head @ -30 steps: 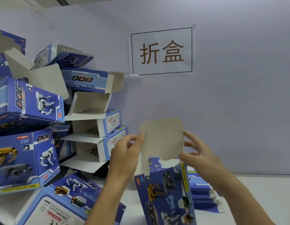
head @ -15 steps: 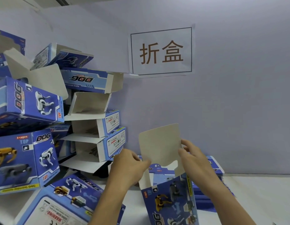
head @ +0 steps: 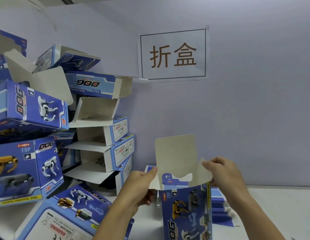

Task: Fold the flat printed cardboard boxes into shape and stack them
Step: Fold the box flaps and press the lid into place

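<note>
Your left hand [head: 140,184] pinched the left side flap and your right hand [head: 221,174] the right flap of the upright box [head: 185,212], right of the box stack [head: 98,135].

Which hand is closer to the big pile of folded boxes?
Left. The left hand sits just right of the pile of folded boxes, holding the box's left flap. The right hand is farther right, beyond the box.
</note>
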A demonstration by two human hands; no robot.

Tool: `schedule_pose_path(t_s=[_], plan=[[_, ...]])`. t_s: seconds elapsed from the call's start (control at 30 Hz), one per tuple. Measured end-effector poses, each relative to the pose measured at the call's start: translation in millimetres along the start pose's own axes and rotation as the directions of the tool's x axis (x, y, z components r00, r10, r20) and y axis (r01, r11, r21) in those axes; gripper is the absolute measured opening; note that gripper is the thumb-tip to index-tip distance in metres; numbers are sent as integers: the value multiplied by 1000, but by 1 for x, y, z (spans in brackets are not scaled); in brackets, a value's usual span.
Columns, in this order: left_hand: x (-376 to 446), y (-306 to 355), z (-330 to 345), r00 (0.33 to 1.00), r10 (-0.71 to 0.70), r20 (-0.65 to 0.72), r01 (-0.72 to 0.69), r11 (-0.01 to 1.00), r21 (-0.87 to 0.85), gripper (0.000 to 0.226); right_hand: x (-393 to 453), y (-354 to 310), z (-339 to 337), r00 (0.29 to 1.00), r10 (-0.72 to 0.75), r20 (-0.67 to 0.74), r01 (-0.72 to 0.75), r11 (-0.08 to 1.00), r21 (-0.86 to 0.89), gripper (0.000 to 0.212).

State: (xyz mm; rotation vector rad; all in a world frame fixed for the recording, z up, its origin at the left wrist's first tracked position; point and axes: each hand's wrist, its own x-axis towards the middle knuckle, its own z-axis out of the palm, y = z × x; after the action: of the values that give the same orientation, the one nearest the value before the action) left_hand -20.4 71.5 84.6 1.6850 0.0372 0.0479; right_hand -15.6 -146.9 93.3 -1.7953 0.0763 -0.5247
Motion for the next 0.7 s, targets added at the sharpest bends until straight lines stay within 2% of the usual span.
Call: schedule_pose_path(t_s=[0.1, 0.13, 0.2, 0.27, 0.33, 0.43, 0.6, 0.7], plan=[[2, -5, 4, 1000, -1, -4, 1, 1000, -25, 43, 7, 10, -6, 982, 172, 82, -188, 944, 270, 9], [3, -6, 5, 1000, -7, -12, 6, 1000, -29, 43, 8, 14, -8, 962, 233, 142, -270, 886, 376, 7], [3, -8, 6, 1000, -25, -17, 24, 998, -50, 43, 8, 21, -10, 906, 314, 286, -422, 737, 528, 14], [3, -10, 8, 999, -36, -18, 34, 997, -75, 44, 7, 26, -11, 847, 352, 399, -529, 637, 560, 21], [3, -10, 11, 999, -36, -26, 34, 996, -88, 44, 6, 31, -12, 816, 380, 435, -575, 613, 542, 23], [5, -12, 13, 999, -26, -31, 23, 995, -96, 44, 7, 36, -10, 828, 373, 418, -551, 682, 482, 25], [3, -13, 12, 999, -25, -42, 21, 995, -98, 44, 7, 35, -2, 920, 288, 266, -384, 799, 462, 27], [2, -8, 12, 998, 35, -61, -40, 995, -88, 32, 3, 31, 2, 952, 211, 222, -294, 828, 478, 33]])
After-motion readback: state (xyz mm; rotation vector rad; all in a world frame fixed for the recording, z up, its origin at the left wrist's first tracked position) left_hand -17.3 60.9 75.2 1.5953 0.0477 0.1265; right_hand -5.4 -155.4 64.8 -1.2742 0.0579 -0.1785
